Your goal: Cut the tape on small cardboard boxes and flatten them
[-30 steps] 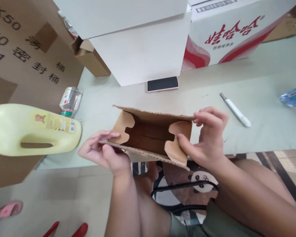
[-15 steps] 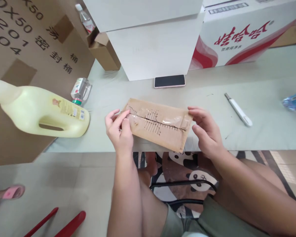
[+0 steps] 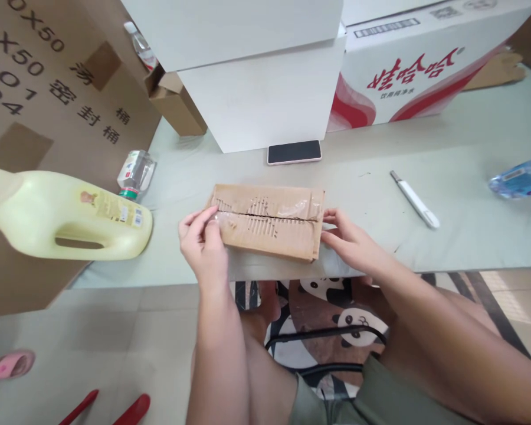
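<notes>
A small brown cardboard box [image 3: 265,236] with torn, ribbed patches and clear tape lies at the table's front edge. A dark seam runs lengthwise along its top. My left hand [image 3: 203,242] grips the box's left end, with fingertips on the top face near the seam. At the opposite end my right hand [image 3: 347,236] has its bent fingers and thumb against the short side; some fingertips are hidden behind the box. A white utility knife [image 3: 415,200] rests on the table to the right of that hand.
A phone [image 3: 294,152] lies before a white box [image 3: 261,94]. To the left are a yellow jug [image 3: 71,215], a clear bottle [image 3: 135,173] and a large carton [image 3: 35,141]. A printed water carton [image 3: 407,77] stands behind; a blue-tinted bottle [image 3: 520,177] is far right.
The box has gone from tilted and slanting to lying more level and square to the table edge. My right hand has moved left and in against its right end.
</notes>
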A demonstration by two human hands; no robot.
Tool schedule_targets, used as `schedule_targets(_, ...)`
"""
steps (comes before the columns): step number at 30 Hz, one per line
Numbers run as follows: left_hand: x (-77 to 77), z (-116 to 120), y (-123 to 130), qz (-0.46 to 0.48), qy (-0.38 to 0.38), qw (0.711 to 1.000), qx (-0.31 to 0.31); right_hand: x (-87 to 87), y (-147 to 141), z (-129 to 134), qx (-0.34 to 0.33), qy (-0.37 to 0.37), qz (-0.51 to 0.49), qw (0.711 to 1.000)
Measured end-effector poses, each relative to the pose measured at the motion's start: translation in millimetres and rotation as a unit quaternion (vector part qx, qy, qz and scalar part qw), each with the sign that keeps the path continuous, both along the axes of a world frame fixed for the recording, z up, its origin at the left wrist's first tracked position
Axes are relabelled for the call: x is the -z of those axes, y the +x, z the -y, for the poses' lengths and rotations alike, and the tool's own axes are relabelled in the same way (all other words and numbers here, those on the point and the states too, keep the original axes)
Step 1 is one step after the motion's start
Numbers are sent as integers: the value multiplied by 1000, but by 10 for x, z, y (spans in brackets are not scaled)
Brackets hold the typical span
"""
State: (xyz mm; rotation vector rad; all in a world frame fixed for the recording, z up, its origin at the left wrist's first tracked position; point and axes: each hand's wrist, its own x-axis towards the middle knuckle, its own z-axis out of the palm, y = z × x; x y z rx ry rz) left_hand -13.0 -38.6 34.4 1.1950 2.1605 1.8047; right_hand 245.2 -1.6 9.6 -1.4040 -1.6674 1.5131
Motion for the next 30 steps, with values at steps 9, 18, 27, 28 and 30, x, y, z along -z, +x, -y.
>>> schedule_targets(9,73,-41,-232,202,73,977,-16,64,-22,47,-116,80,-174,975)
schedule_targets(18,-3,2,-157,424,-38,903,60,29,41,123,-174,232,-141,947)
schedule_targets(27,20,30,-125,426,-124,888,118,34,56,112,-133,225,-148,954)
schedule_targets(28,38,40,-118,419,-145,887,126,23,55,112,-131,223,-151,954)
schedule_targets(30,64,62,-101,390,-199,884,163,6,60,112,-128,212,-151,957)
